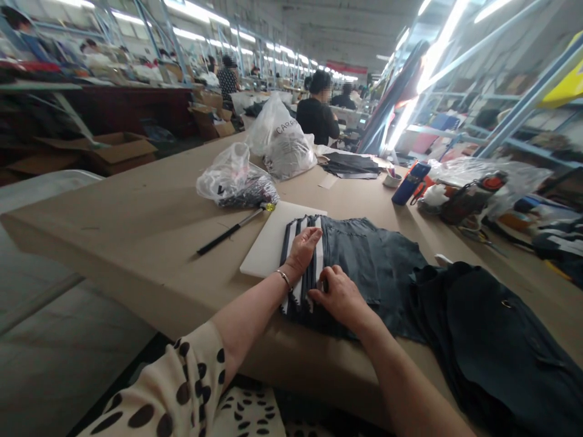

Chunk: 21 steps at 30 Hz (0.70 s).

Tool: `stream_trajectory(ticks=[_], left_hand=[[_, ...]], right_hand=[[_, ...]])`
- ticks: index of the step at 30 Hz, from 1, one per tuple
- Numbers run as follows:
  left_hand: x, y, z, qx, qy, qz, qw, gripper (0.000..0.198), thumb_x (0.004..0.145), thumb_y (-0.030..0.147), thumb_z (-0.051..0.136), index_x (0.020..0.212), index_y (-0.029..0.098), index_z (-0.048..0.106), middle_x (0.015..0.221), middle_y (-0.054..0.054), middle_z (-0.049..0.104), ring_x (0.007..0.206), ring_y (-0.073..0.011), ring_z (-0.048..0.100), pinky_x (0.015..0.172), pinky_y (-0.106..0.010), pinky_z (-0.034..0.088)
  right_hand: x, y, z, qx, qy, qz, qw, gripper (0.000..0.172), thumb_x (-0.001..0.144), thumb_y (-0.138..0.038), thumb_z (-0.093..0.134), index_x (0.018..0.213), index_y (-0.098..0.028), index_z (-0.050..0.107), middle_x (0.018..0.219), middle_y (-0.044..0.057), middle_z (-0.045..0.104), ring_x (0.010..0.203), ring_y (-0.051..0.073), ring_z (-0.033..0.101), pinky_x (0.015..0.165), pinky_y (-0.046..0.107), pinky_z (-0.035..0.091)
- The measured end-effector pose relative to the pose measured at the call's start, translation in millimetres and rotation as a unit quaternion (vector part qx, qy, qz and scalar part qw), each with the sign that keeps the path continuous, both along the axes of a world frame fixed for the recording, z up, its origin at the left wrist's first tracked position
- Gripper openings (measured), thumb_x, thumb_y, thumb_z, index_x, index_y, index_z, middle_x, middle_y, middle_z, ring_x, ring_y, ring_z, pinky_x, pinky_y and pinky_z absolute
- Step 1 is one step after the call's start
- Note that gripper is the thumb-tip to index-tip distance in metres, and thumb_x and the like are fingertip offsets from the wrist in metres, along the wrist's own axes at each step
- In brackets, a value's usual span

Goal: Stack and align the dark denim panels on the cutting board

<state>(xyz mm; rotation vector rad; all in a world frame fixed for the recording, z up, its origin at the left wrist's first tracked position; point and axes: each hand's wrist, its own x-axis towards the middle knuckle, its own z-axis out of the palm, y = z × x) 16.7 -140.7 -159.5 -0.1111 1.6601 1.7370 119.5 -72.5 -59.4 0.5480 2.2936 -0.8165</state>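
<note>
My left hand (302, 247) lies flat, fingers stretched, on a set of black and white strips (298, 230) laid over a white board (268, 243). My right hand (339, 292) rests just to its right, fingers curled and pinching at the near end of the strips, on the edge of a dark grey fabric piece (364, 261). What the fingertips grip is too small to name. A thin bracelet sits on my left wrist.
A black rod tool with a yellow tip (232, 229) lies left of the board. Two plastic bags (237, 179) stand behind it. Dark fabric is heaped at right (492, 340). A blue bottle (410, 182), scissors and clutter sit far right. People work at the table's far end.
</note>
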Motion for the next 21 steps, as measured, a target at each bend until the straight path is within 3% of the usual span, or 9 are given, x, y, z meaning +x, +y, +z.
stream_trajectory(ticks=[4,7,14,21], left_hand=[[-0.2,0.8,3.7,-0.003,-0.005,-0.006,1.0,0.039,0.076,0.05,0.058,0.091,0.015,0.062,0.087,-0.003,0.063,0.083,-0.0147,0.053,0.08,-0.027,0.04],[0.3,1.1,5.3,-0.012,-0.002,-0.005,1.0,0.04,0.075,0.051,0.059,0.092,0.015,0.062,0.088,-0.004,0.064,0.083,-0.0148,0.053,0.08,-0.027,0.04],[1.5,-1.1,-2.7,-0.012,0.001,0.002,1.0,0.039,0.077,0.05,0.058,0.095,0.015,0.062,0.093,-0.005,0.065,0.087,-0.0153,0.055,0.084,-0.028,0.04],[1.9,-1.2,-1.5,-0.009,-0.01,0.015,1.0,0.037,0.075,0.048,0.06,0.092,0.015,0.064,0.09,-0.004,0.064,0.084,-0.014,0.054,0.083,-0.026,0.04]], right_hand=[[-8.8,7.0,-10.5,-0.002,-0.033,-0.041,0.999,0.04,0.079,-0.058,0.05,0.092,-0.02,0.051,0.095,0.008,0.059,0.087,0.023,0.059,0.075,0.033,0.043],[-20.7,7.1,-19.2,0.03,-0.077,-0.05,0.995,0.045,0.08,-0.057,0.048,0.101,-0.017,0.047,0.096,0.012,0.064,0.088,0.027,0.063,0.074,0.035,0.043],[-32.2,6.9,-23.7,0.027,-0.086,-0.065,0.994,0.04,0.079,-0.042,0.05,0.108,-0.014,0.046,0.098,0.018,0.066,0.094,0.032,0.064,0.079,0.039,0.043],[-35.1,12.7,-34.9,-0.022,-0.076,-0.127,0.989,0.025,0.077,-0.035,0.053,0.091,-0.015,0.056,0.097,0.019,0.066,0.097,0.033,0.061,0.085,0.043,0.041]])
